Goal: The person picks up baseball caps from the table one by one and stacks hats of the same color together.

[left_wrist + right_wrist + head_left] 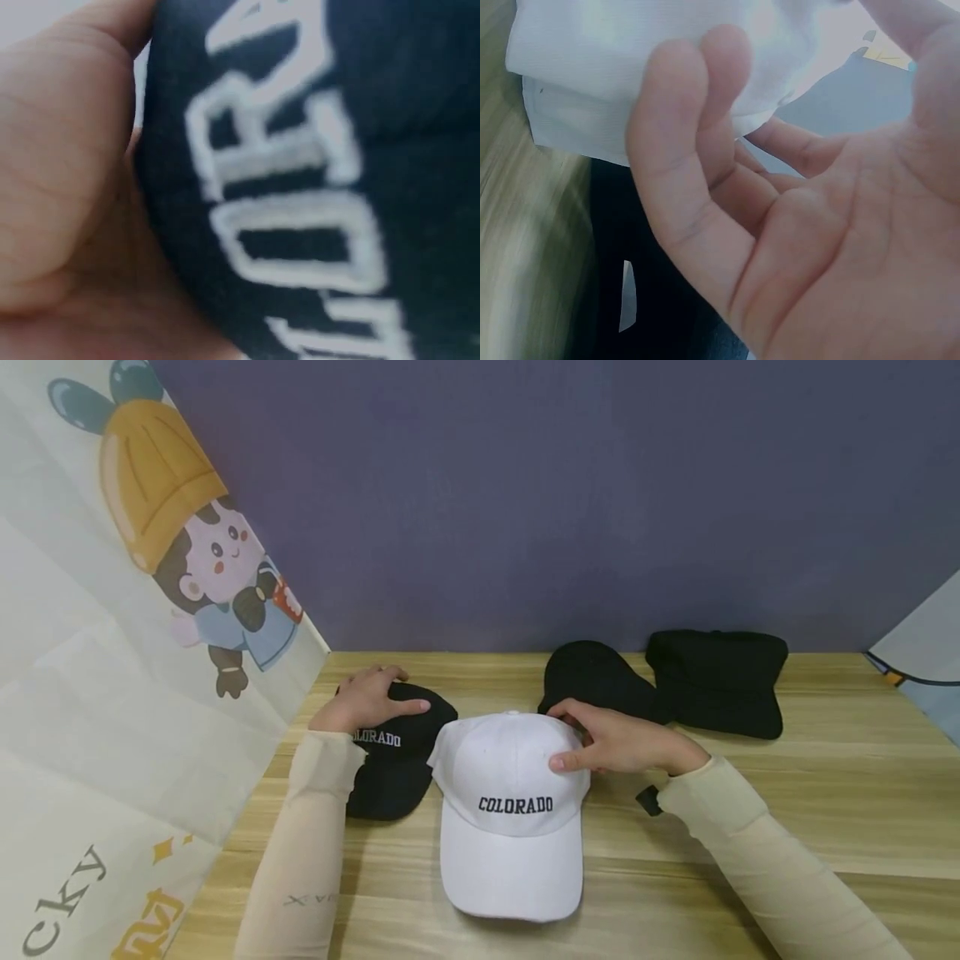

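A white baseball cap with dark COLORADO lettering sits at the middle of the table, brim toward me. My right hand holds the right side of its crown, thumb in front and fingers behind. In the right wrist view, curled fingers lie against the white fabric. To the left is a black cap with white COLORADO lettering. My left hand grips its crown from above, thumb across the front, partly covering the lettering. The left wrist view shows that lettering close up beside the palm.
Two more black caps, one rounded and one flatter, lie side by side at the back right of the wooden table. A dark wall rises behind. A printed white sheet borders the left side.
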